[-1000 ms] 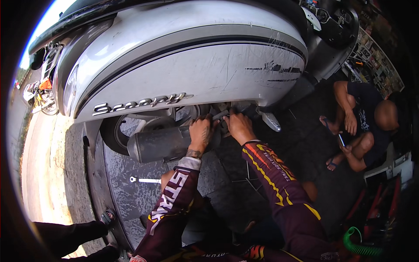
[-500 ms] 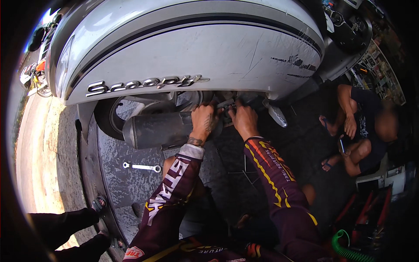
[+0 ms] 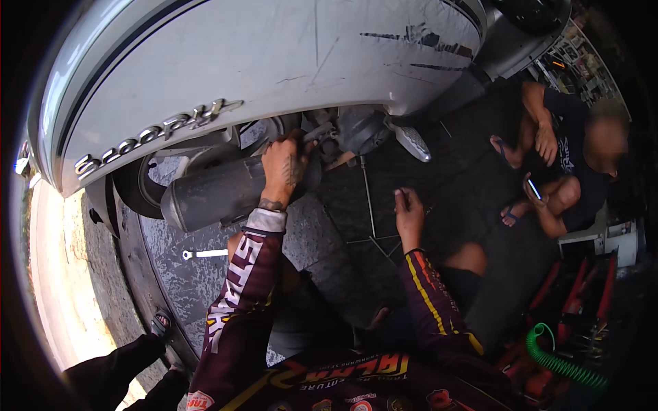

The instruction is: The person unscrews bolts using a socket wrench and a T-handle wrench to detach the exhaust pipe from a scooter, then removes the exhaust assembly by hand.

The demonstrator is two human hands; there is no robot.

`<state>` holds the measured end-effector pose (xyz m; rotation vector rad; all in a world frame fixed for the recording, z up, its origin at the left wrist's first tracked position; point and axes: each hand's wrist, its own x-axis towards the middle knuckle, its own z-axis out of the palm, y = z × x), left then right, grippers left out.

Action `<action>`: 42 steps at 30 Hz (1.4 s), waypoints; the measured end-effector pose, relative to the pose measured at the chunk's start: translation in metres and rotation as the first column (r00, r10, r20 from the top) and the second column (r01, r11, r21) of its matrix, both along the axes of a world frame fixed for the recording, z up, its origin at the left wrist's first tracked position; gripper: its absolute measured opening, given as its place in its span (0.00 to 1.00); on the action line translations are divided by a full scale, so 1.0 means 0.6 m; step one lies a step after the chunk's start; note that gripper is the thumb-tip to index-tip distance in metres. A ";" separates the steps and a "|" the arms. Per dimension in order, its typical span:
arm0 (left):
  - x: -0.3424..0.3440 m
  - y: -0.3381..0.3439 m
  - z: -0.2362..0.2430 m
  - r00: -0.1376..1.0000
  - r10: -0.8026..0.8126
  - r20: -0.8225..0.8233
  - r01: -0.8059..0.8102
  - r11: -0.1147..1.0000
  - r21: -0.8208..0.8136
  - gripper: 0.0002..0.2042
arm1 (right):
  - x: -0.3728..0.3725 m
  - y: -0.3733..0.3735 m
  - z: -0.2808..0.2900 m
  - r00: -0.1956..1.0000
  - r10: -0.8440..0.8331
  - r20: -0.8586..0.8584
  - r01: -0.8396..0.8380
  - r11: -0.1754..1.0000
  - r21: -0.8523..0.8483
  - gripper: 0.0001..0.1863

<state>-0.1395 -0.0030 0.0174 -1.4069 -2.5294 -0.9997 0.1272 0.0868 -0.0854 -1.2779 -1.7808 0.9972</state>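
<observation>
While your left hand [image 3: 282, 168] curls over the dark grey cylindrical metal muffler [image 3: 212, 193], left of centre in the head view, best keep it steady; I cannot tell its grasp. Your right hand [image 3: 410, 218], near centre, bends its fingers close together, contents unclear. Count one muffler, one silver ring-ended steel wrench [image 3: 207, 254] lower left, one green coiled hose [image 3: 556, 357] lower right.

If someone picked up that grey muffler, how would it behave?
The muffler is probably stiff: its metal-looking shell shows no sag. It is likely fairly heavy and awkward, since it looks bulky next to the left hand. Set down loose, it might roll, as its body is rounded.
</observation>
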 end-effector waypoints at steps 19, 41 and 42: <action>0.083 0.050 -0.024 0.958 -0.103 -0.269 0.156 0.971 0.183 0.21 | 0.138 -0.117 -0.291 0.826 -0.415 0.381 0.457 0.889 -0.021 0.22; 0.155 0.023 0.000 0.426 -0.229 0.875 -0.305 0.874 0.377 0.14 | 0.186 -0.222 0.188 0.780 -0.257 -0.570 -0.304 0.642 -0.704 0.17; 0.137 0.031 -0.021 0.282 -0.254 0.925 -0.293 0.895 0.335 0.13 | 0.172 -0.213 0.192 0.771 -0.213 -0.601 -0.333 0.669 -0.664 0.17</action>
